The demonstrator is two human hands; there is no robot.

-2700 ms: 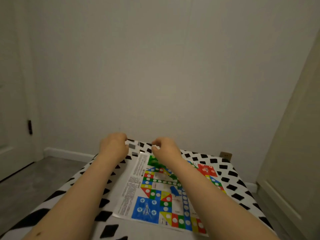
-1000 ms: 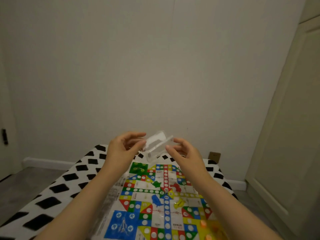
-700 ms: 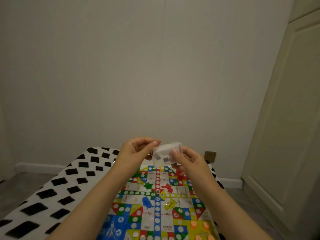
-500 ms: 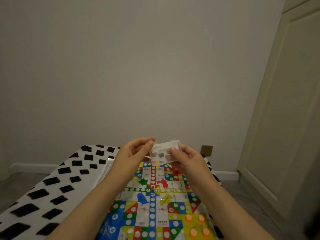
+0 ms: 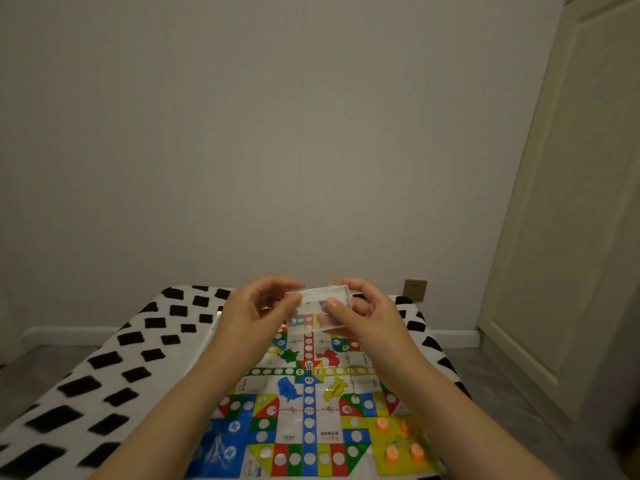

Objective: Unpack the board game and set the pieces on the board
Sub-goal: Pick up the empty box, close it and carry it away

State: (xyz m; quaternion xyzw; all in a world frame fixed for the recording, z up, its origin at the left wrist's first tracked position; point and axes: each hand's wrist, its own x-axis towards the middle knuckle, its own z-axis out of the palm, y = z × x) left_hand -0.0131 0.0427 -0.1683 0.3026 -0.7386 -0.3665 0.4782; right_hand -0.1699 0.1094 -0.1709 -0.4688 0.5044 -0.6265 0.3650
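Above the far end of the game board (image 5: 308, 420), holds a small clear plastic box (image 5: 317, 311) up in the air between both grips. Pinches the left edge of the box with the left grip (image 5: 258, 311), thumb on the near side, fingers curled behind it. Grasps the right part with the right grip (image 5: 367, 315), thumb pressed flat on the near face, the other fingers bent round the back. Touches nothing below with the box, well apart from the board. Cannot tell what is inside: only colours of the board and some dark spots seen through the clear wall.

Under the forearms, shows the board lying flat on the counter (image 5: 138, 368), which wears a white cover with black patches. Carries on the board coloured tracks of white dots in blue, red, green and yellow, crossing at the middle, with four printed shapes of the same colours round the centre. On the yellow corner at the near right, has several orange round pieces (image 5: 392, 455) standing close together, apart from both arms.

Behind the counter, shows a plain pale wall with a white skirting and a wall socket (image 5: 415, 289) just beyond the right grip. At the far right, shows a cream panelled door (image 5: 571, 237).
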